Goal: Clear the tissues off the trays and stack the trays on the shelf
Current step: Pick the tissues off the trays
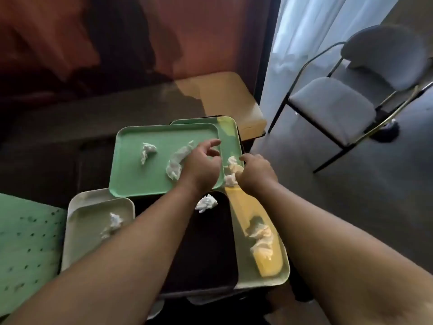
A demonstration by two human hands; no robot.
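- Setting: a canteen or café-style dining room.
- Evidence: several plastic serving trays, among them a green tray (140, 170) under the left hand (201, 165), overlap on a table (222, 95).
- Crumpled tissues (147, 151) lie on them.
- Right of the right hand (255, 172): padded metal-frame chair (339, 106), sheer curtain (304, 31).

The left hand (199, 165) covers part of a long tissue (177, 161); the green perforated sheet (25, 249) runs off the left edge.
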